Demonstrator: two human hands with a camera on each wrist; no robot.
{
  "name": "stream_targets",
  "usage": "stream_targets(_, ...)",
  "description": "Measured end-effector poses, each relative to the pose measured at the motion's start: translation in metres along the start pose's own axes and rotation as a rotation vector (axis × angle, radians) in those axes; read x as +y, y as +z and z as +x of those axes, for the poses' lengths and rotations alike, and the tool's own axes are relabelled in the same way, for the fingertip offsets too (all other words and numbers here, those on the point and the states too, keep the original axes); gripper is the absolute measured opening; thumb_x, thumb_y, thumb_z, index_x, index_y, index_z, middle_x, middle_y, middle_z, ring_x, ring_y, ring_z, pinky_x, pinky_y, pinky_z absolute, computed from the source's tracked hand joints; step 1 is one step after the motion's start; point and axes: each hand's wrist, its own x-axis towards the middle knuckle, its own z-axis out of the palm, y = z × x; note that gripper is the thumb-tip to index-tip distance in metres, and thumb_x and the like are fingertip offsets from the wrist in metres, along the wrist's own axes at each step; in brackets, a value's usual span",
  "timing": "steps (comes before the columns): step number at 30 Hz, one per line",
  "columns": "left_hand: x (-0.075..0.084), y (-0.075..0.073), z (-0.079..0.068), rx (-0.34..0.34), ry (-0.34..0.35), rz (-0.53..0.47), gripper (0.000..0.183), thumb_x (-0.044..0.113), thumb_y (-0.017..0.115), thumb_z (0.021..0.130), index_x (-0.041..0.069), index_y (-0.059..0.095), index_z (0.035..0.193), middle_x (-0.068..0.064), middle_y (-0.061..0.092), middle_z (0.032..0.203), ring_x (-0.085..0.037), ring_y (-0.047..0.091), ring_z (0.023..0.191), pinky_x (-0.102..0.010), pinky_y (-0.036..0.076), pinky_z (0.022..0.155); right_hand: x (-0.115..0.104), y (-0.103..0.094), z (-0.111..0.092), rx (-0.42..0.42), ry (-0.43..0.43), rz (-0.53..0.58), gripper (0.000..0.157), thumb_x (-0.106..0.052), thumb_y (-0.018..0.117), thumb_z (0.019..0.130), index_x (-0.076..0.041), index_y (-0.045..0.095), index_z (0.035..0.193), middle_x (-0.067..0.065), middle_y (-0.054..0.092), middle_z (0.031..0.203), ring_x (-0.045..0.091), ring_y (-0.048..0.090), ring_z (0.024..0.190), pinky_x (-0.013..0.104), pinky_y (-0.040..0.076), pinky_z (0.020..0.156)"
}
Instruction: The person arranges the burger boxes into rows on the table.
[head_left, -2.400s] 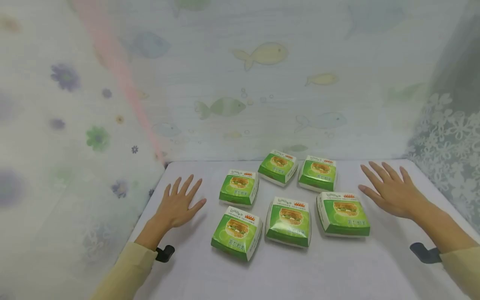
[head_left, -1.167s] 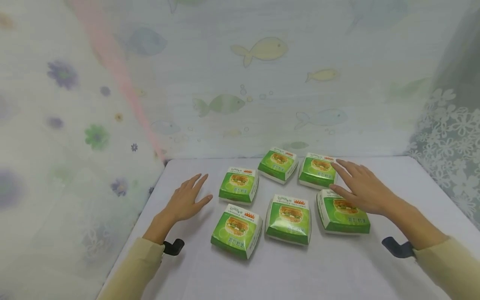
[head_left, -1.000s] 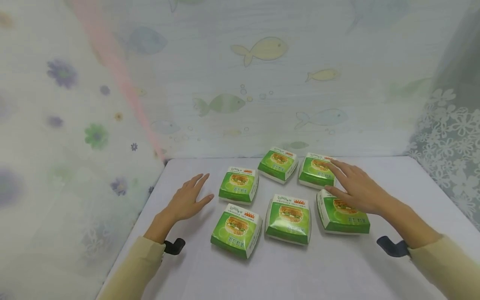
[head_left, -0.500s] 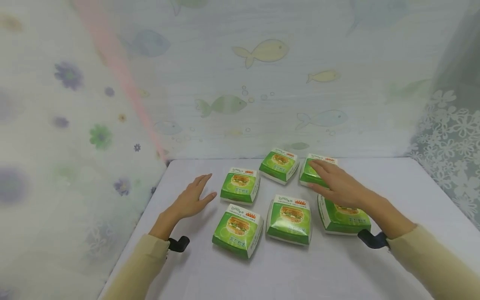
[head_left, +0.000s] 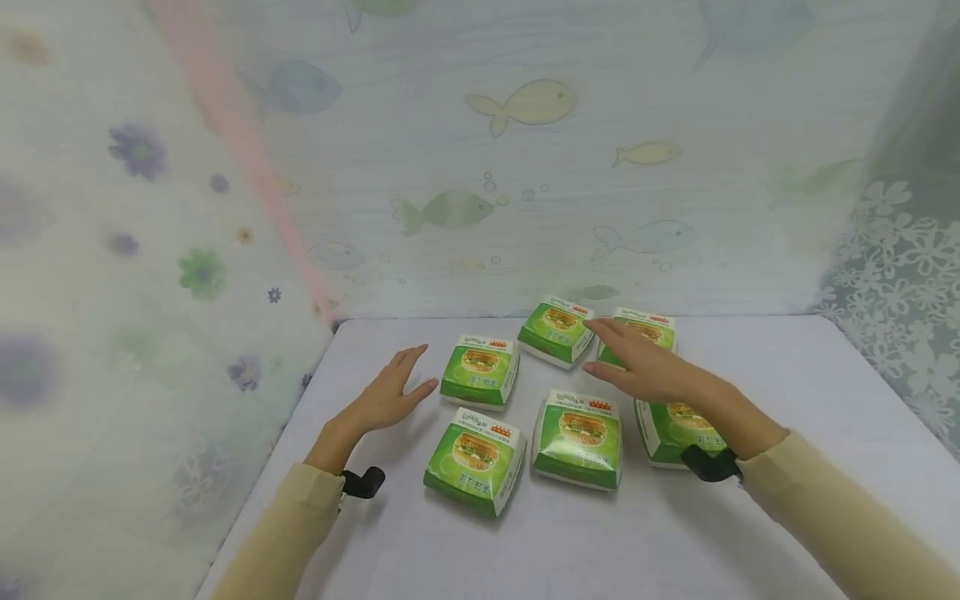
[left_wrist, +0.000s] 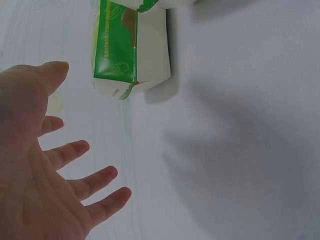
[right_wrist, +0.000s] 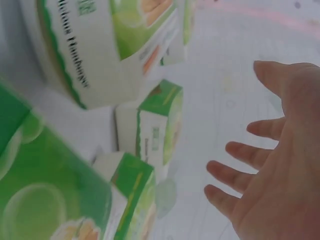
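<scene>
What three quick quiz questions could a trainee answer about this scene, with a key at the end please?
1. How many burger boxes are on the table?

2. Look at the left hand. True or false: it is gripping a box.

3. In the head view, which one plainly hides part of some boxes?
A) the left hand
B) the right hand
C) neither hand

Key:
1. Six.
2. False; its fingers are spread and hold nothing.
3. B; it blocks part of the boxes on the right side, while the left hand is off to the side of them.
</scene>
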Motion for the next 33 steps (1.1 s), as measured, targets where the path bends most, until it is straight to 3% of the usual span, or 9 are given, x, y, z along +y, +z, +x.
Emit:
stream_targets(4, 0.003, 0.001, 0.004, -0.004, -0.006, -0.023, 0.075, 0.044, 0.053, 0.106, 0.008, 0.02, 0.163, -0.023, 0.024, 0.165, -0.042, 0.026, 0.151, -0.062, 0.027, 0.118, -0.006, 0.0, 0.011, -0.031, -0.019, 0.076, 0.076, -0.041, 0.055, 0.106, -0.003, 0.02, 0.162, 0.025, 0.02, 0.166, 0.048, 0.018, 0.152, 0.068, 0.023, 0.117)
stream_targets(7, 0.005, 0.001, 0.008, -0.007, -0.014, -0.048, 0.075, 0.043, 0.052, 0.106, 0.006, 0.019, 0.163, -0.025, 0.024, 0.164, -0.043, 0.026, 0.151, -0.062, 0.026, 0.119, -0.012, 0.0, 0.022, -0.042, -0.04, 0.141, 0.076, -0.035, 0.059, 0.105, -0.001, 0.021, 0.162, 0.025, 0.025, 0.164, 0.049, 0.03, 0.147, 0.066, 0.031, 0.114)
stream_targets(12, 0.004, 0.002, 0.013, -0.011, -0.024, -0.1, 0.074, 0.041, 0.053, 0.107, 0.005, 0.02, 0.162, -0.024, 0.028, 0.163, -0.047, 0.036, 0.145, -0.061, 0.036, 0.114, -0.018, 0.002, 0.038, -0.07, -0.007, 0.236, 0.075, -0.032, 0.06, 0.104, -0.001, 0.022, 0.161, 0.027, 0.029, 0.162, 0.049, 0.043, 0.138, 0.061, 0.044, 0.106)
stream_targets(20, 0.006, 0.003, 0.017, -0.026, -0.054, -0.173, 0.073, 0.041, 0.052, 0.107, 0.003, 0.022, 0.162, -0.024, 0.031, 0.162, -0.048, 0.042, 0.14, -0.062, 0.041, 0.109, -0.023, 0.01, 0.054, -0.109, 0.091, 0.329, 0.076, -0.035, 0.059, 0.105, -0.006, 0.02, 0.163, 0.025, 0.029, 0.163, 0.046, 0.039, 0.143, 0.058, 0.042, 0.11)
stream_targets(27, 0.004, 0.007, 0.023, -0.05, -0.108, -0.224, 0.072, 0.045, 0.053, 0.106, 0.009, 0.025, 0.162, -0.021, 0.032, 0.163, -0.044, 0.042, 0.141, -0.061, 0.041, 0.11, -0.03, 0.017, 0.072, -0.126, 0.112, 0.327, 0.071, -0.031, 0.06, 0.104, -0.001, 0.027, 0.159, 0.028, 0.034, 0.158, 0.05, 0.045, 0.138, 0.057, 0.043, 0.109)
stream_targets(33, 0.002, 0.009, 0.027, -0.07, -0.149, -0.282, 0.073, 0.047, 0.054, 0.105, 0.01, 0.027, 0.161, -0.019, 0.033, 0.163, -0.043, 0.044, 0.14, -0.059, 0.046, 0.105, -0.038, 0.022, 0.083, -0.18, 0.135, 0.306, 0.071, -0.032, 0.06, 0.104, 0.001, 0.028, 0.159, 0.028, 0.036, 0.157, 0.046, 0.036, 0.144, 0.059, 0.038, 0.112)
